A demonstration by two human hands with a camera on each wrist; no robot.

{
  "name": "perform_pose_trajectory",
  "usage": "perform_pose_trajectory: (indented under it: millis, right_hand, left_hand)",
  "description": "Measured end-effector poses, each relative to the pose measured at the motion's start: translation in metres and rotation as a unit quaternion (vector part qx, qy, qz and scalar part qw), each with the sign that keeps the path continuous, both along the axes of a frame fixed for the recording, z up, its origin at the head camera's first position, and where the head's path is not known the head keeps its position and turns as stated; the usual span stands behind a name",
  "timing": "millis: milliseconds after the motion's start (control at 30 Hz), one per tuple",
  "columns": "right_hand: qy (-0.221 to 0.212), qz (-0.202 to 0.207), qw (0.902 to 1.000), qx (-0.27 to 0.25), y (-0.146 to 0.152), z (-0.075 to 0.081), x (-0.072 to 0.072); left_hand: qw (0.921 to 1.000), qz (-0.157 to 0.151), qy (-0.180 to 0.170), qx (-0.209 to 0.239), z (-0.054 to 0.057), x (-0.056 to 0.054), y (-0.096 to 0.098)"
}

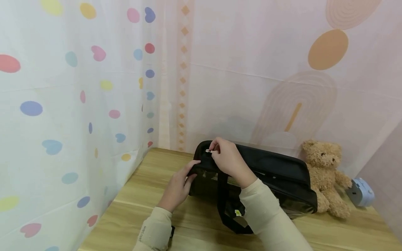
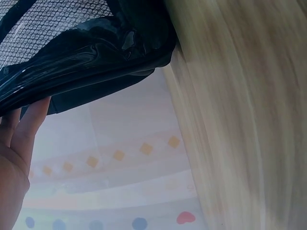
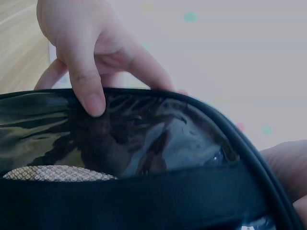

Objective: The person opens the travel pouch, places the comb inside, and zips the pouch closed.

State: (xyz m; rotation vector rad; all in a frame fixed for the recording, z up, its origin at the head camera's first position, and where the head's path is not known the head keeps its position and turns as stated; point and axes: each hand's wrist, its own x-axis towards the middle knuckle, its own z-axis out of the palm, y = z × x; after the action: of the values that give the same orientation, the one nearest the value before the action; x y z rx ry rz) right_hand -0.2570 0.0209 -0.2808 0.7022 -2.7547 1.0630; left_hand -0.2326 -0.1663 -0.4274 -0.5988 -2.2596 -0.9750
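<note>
A black bag (image 1: pixel 273 160) with clear plastic and mesh panels stands on the wooden table, its strap handle (image 1: pixel 223 202) hanging down the front. My right hand (image 1: pixel 229 157) is over the bag's top left end, pinching a small metal zipper pull (image 1: pixel 208 151) between thumb and fingers. My left hand (image 1: pixel 177 186) holds the bag's left end. In the right wrist view, the left thumb (image 3: pixel 93 98) presses on the clear panel (image 3: pixel 139 129) while the fingers reach round the edge. Mesh (image 2: pixel 72 24) shows in the left wrist view.
A brown teddy bear (image 1: pixel 325 174) sits against the bag's right end. Beside it lies a light blue object (image 1: pixel 361 192), its kind unclear. Patterned curtains (image 1: pixel 220 87) hang behind and to the left of the wooden table (image 1: pixel 135 216).
</note>
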Motion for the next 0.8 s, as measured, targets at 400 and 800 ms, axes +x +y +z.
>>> perform_pose_trajectory:
  millis: [400,800]
  right_hand:
    - [-0.051,-0.04,0.9974,-0.032,0.016,0.003,-0.004]
    - [-0.08,-0.037,0.995,-0.046,0.043,0.002,-0.005]
  left_hand:
    - [1.0,-0.004,-0.004,-0.001,0.001,0.0,-0.003]
    - [0.9999,-0.011,-0.007,0.008,0.001,0.002,-0.003]
